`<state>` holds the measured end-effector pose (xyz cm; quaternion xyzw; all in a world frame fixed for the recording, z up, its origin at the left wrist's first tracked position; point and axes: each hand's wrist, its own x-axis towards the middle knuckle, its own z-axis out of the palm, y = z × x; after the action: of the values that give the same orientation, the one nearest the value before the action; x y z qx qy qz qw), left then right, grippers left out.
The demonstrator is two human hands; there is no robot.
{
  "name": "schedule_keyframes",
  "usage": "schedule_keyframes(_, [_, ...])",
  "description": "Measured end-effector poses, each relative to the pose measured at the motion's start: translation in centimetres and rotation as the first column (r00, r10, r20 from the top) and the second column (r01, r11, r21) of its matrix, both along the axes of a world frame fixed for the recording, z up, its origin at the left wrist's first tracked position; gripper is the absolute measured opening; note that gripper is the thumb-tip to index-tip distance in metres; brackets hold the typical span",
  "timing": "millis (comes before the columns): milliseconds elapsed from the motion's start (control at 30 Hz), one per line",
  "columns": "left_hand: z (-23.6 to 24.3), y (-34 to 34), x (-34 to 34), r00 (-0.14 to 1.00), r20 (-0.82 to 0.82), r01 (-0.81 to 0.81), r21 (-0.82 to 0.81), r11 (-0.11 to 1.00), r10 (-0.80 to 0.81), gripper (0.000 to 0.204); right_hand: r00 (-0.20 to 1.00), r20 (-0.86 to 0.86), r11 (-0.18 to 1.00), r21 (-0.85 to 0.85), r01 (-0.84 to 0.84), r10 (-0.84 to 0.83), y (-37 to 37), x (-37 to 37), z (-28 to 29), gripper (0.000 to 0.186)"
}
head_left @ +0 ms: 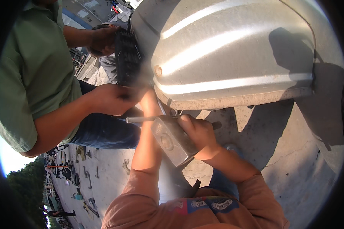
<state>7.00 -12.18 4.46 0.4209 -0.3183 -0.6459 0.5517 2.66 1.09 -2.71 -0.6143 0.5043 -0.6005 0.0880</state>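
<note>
In my right hand (200, 133) is a heavy hammer (176, 141) with a block-shaped metal head, my fingers closed close to the head. A thin metal rod (141, 119) sticks out to the left beside the head; whether my right hand also grips it, I cannot tell. My left hand (149, 97) reaches up to the lower left corner of a silver curved body panel (233, 49). Its fingers are blurred and partly hidden. Just left of it is a co-worker's hand (112, 99), also smeared at the fingertips.
The co-worker in a green shirt (42, 72) stands close at my left, the other hand by a black ribbed part (127, 55). Another person is bent down behind them. Tools and parts (88, 177) lie scattered on the concrete ground (114, 183) at lower left. Shadows fall across the panel.
</note>
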Motion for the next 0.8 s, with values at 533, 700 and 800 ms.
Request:
schedule_keyframes(533, [-5.4,2.1,4.9,0.962,-0.16,0.235,0.082,0.969,-0.22,0.026,0.962,0.24,0.992,-0.023,-0.125,0.127,5.9,0.9,-6.0,0.009])
schedule_keyframes(700, [-10.3,8.5,9.0,0.992,0.041,0.09,0.394,0.914,-0.116,0.031,0.954,0.251,0.947,0.23,-0.224,0.164,8.8,1.5,-8.1,0.015])
schedule_keyframes(800, [-14.5,11.5,12.2,0.997,0.063,0.005,0.512,0.859,-0.043,0.031,0.97,0.201,0.93,0.31,-0.195,0.137,10.0,2.1,-9.5,0.024])
